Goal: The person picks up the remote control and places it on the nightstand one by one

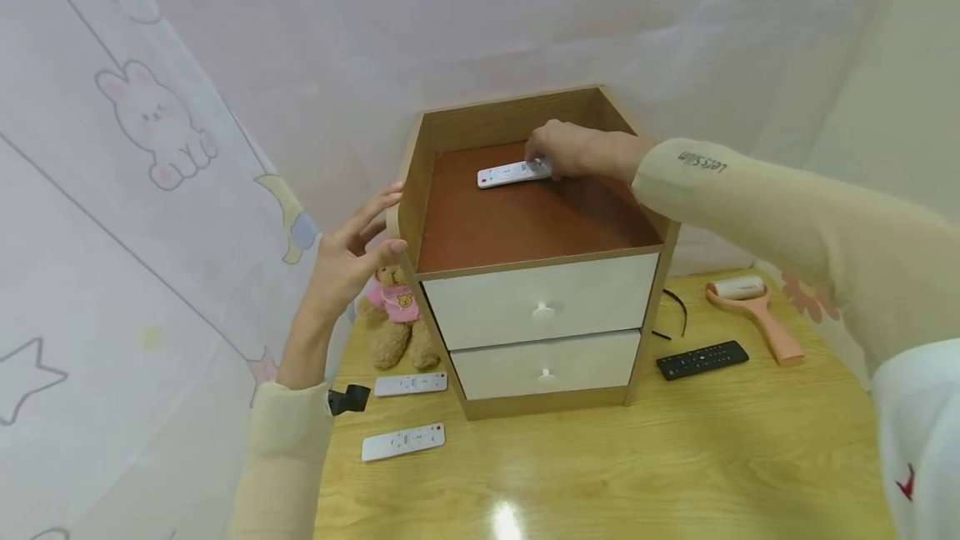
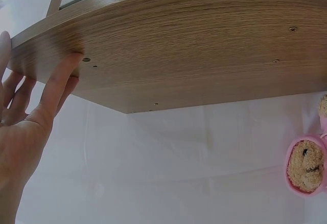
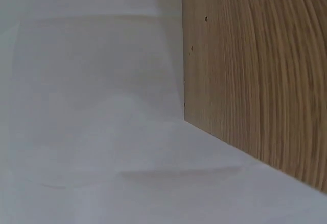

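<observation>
A small wooden cabinet (image 1: 540, 265) with a brown top surface and two white drawers stands in the middle of the head view. On that top lies a white remote control (image 1: 504, 174). My right hand (image 1: 558, 150) pinches the remote's right end, fingers pointing down. That hand is outside the right wrist view, which shows the cabinet's side panel (image 3: 245, 65). At the cabinet's left side, my left hand (image 1: 352, 252) touches the panel near its front edge. In the left wrist view its fairly straight fingers (image 2: 56, 88) rest against the outer side panel (image 2: 179, 45).
Two more white remotes, one nearer the cabinet (image 1: 411, 384) and one in front (image 1: 403, 442), lie left on the wooden table (image 1: 570, 473). A teddy bear (image 1: 401, 315) in pink sits behind them. To the right are a black remote (image 1: 702, 360) and an orange-handled lint roller (image 1: 761, 315).
</observation>
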`<state>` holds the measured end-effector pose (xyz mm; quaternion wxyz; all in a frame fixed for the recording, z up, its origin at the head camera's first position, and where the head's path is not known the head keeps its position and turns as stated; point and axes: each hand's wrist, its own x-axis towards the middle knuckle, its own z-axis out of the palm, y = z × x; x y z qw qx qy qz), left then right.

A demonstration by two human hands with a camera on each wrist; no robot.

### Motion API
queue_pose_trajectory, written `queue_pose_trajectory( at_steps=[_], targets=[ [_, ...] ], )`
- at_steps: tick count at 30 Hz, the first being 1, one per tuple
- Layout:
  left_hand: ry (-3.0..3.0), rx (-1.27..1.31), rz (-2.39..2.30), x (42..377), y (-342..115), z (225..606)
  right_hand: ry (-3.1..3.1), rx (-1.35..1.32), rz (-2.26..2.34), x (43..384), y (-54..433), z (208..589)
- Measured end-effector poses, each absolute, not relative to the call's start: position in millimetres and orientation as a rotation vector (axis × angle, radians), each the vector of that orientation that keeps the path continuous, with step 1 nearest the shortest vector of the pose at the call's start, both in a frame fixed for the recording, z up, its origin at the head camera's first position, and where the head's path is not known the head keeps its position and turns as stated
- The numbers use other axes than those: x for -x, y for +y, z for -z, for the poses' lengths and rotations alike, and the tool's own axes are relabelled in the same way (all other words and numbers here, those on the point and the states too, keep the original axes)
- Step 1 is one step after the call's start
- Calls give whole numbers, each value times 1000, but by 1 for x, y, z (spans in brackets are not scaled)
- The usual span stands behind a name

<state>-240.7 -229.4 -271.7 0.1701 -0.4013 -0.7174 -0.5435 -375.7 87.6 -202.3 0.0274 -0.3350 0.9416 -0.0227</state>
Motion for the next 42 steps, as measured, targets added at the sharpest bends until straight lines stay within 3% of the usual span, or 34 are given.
queue_pose_trajectory(
  at_steps=[6, 12, 24, 35, 42],
  targets=[
    [-2043, 1145, 1514, 237, -229, 273, 2928, 1066, 48, 358, 99, 181],
    [-2003, 1192, 1488, 238, -224, 265, 3113, 1188, 141, 317, 140, 148],
    [-2060, 1148, 1482, 231, -219, 256, 3526, 1253, 380, 230, 234, 167],
    [-2006, 1174, 1516, 225, -213, 259, 3705, 796, 423, 195, 308, 227],
    [-2010, 1183, 1524, 224, -213, 256, 3633, 881, 469, 189, 339, 302]
  ],
)
